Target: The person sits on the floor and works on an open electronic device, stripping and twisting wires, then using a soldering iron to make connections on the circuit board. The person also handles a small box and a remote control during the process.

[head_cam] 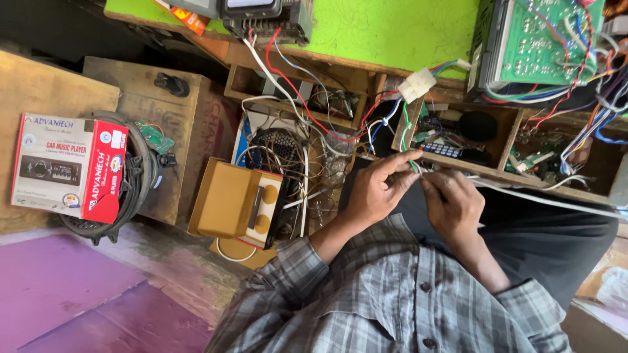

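red-white carton left, on speaker

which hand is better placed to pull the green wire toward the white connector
Left, probably. The left hand already pinches the green wire at its fingertips, right below the white connector. The right hand sits lower, fingertips beside the same spot.
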